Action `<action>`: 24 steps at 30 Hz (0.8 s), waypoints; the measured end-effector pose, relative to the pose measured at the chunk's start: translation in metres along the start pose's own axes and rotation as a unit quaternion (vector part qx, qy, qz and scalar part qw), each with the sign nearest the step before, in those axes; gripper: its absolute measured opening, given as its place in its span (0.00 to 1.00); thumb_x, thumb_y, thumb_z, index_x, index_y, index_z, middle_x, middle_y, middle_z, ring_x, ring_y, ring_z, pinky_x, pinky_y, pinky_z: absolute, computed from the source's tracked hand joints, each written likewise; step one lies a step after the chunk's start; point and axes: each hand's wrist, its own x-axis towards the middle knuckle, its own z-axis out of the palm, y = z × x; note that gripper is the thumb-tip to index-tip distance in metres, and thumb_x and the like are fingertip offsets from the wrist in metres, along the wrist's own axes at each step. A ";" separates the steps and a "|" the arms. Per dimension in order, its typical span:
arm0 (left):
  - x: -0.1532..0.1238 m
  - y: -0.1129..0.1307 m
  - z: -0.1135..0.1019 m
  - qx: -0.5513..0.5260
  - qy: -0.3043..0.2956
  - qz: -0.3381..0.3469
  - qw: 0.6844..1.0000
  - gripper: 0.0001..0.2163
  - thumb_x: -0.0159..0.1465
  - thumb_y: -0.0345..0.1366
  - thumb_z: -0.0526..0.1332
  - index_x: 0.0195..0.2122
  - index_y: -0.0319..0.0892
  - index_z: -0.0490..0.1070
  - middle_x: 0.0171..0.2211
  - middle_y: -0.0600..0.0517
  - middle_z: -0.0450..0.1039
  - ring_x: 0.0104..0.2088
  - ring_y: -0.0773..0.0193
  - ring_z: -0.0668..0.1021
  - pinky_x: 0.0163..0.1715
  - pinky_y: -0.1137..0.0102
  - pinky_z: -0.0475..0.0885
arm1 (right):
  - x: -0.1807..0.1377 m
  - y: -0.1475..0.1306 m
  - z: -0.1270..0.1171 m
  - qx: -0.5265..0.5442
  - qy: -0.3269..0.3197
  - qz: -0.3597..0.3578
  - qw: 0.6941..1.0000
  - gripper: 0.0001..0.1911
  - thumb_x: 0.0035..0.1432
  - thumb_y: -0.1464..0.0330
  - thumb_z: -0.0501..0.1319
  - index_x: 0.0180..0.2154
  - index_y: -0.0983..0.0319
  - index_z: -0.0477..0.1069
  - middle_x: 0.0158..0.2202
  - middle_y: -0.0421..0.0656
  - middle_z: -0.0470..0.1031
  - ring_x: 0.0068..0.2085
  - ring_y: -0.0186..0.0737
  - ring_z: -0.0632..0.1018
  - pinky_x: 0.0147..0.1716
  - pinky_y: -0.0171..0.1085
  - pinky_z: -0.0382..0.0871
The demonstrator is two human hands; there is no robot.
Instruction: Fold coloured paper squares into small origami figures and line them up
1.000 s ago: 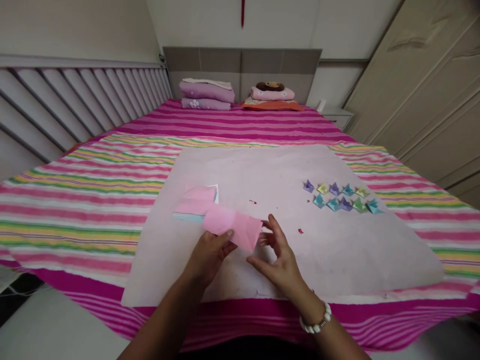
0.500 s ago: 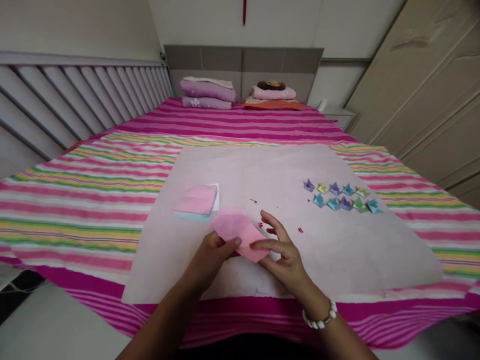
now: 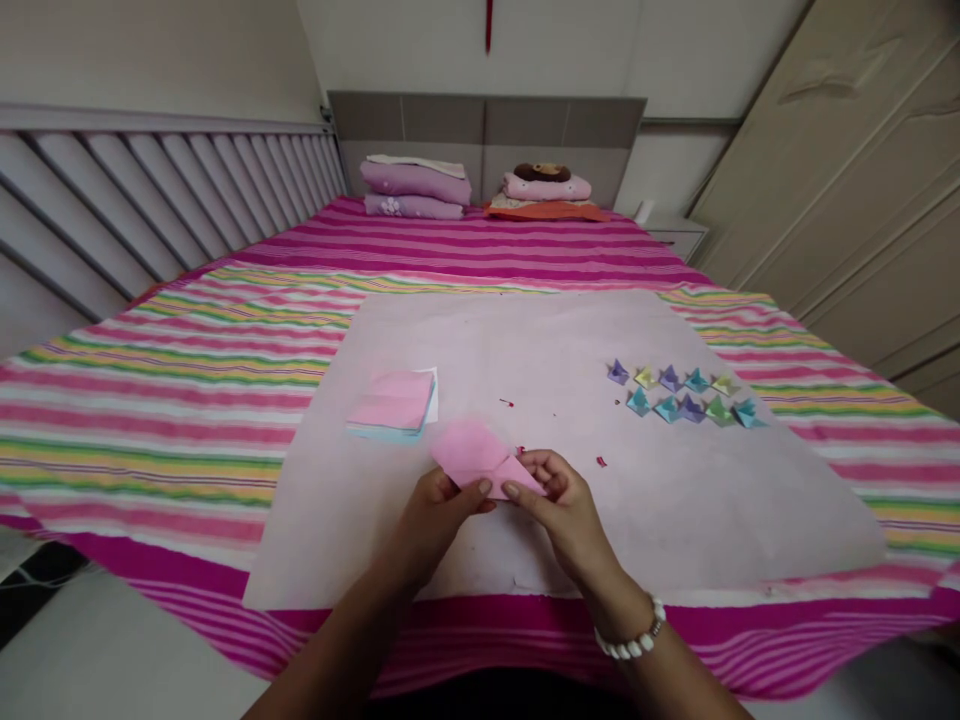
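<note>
Both hands hold a sheet of pink paper (image 3: pixel 471 447), partly folded, above the near half of a large pale sheet. My left hand (image 3: pixel 442 515) pinches its lower left edge, thumb on top and fingers underneath. On the paper's pointed right part, my right hand (image 3: pixel 564 510) presses with its thumb, the other fingers curled behind. A white beaded bracelet (image 3: pixel 630 648) circles the right wrist. Just left of the held piece lies a stack of square paper (image 3: pixel 394 400), pink on top with blue below.
Two rows of small folded paper shapes (image 3: pixel 691 406) in purple, yellow, blue and green stand at the right of the pale sheet (image 3: pixel 675 520). Small red bits (image 3: pixel 601 461) lie mid-sheet. Behind are folded bedding (image 3: pixel 416 180), a headboard (image 3: pixel 487 120) and a side rail (image 3: pixel 187 190).
The pink paper's lower right part has been folded over, leaving a straight near edge and a point at right. My right hand's raised fingers have curled in behind the paper.
</note>
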 end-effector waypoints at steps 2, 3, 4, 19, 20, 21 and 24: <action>0.000 0.000 -0.001 0.029 0.014 -0.003 0.999 0.11 0.55 0.40 0.67 0.35 0.38 0.78 0.31 0.49 0.80 0.33 0.61 0.77 0.37 0.67 0.71 | 0.001 0.000 0.000 0.033 -0.012 0.020 0.999 0.26 0.42 0.66 0.74 0.45 0.57 0.72 0.30 0.37 0.77 0.32 0.37 0.77 0.34 0.36 0.70; 0.000 0.001 -0.002 0.045 0.013 -0.004 0.999 0.10 0.55 0.40 0.67 0.34 0.38 0.78 0.29 0.49 0.79 0.31 0.62 0.76 0.35 0.68 0.70 | 0.002 -0.001 -0.001 0.037 -0.026 0.033 0.998 0.26 0.42 0.65 0.74 0.45 0.57 0.73 0.29 0.37 0.77 0.31 0.37 0.77 0.34 0.36 0.70; 0.000 0.002 -0.002 0.058 0.012 -0.004 0.998 0.10 0.55 0.39 0.68 0.32 0.37 0.78 0.27 0.50 0.78 0.30 0.63 0.75 0.34 0.68 0.70 | 0.002 -0.002 -0.001 0.034 -0.040 0.046 0.998 0.22 0.43 0.64 0.74 0.42 0.59 0.74 0.28 0.38 0.77 0.30 0.37 0.77 0.33 0.36 0.70; -0.001 -0.001 -0.004 0.068 0.017 0.032 0.997 0.13 0.58 0.43 0.64 0.25 0.39 0.70 0.20 0.57 0.63 0.24 0.70 0.64 0.26 0.73 0.60 | -0.002 0.001 0.014 0.108 -0.052 0.108 0.987 0.12 0.47 0.62 0.71 0.33 0.61 0.76 0.29 0.41 0.79 0.29 0.39 0.76 0.33 0.37 0.71; -0.002 0.000 -0.004 0.076 0.004 0.028 0.997 0.13 0.58 0.43 0.64 0.24 0.39 0.70 0.20 0.57 0.62 0.24 0.70 0.64 0.26 0.73 0.60 | -0.001 0.000 0.013 0.108 -0.052 0.107 0.987 0.11 0.48 0.62 0.71 0.33 0.60 0.76 0.29 0.41 0.79 0.29 0.39 0.76 0.32 0.37 0.71; -0.003 0.001 -0.004 0.084 -0.011 0.025 0.996 0.13 0.58 0.43 0.64 0.24 0.39 0.69 0.20 0.57 0.63 0.24 0.70 0.64 0.26 0.73 0.60 | 0.000 -0.002 0.012 0.110 -0.055 0.107 0.987 0.11 0.49 0.62 0.70 0.34 0.60 0.76 0.29 0.42 0.79 0.29 0.40 0.77 0.32 0.38 0.71; -0.005 0.004 -0.002 0.104 -0.039 0.021 0.994 0.12 0.58 0.42 0.64 0.24 0.39 0.69 0.21 0.57 0.64 0.24 0.69 0.66 0.27 0.72 0.62 | 0.002 -0.005 0.009 0.116 -0.055 0.099 0.987 0.11 0.50 0.61 0.69 0.34 0.59 0.77 0.30 0.42 0.80 0.30 0.42 0.78 0.34 0.40 0.73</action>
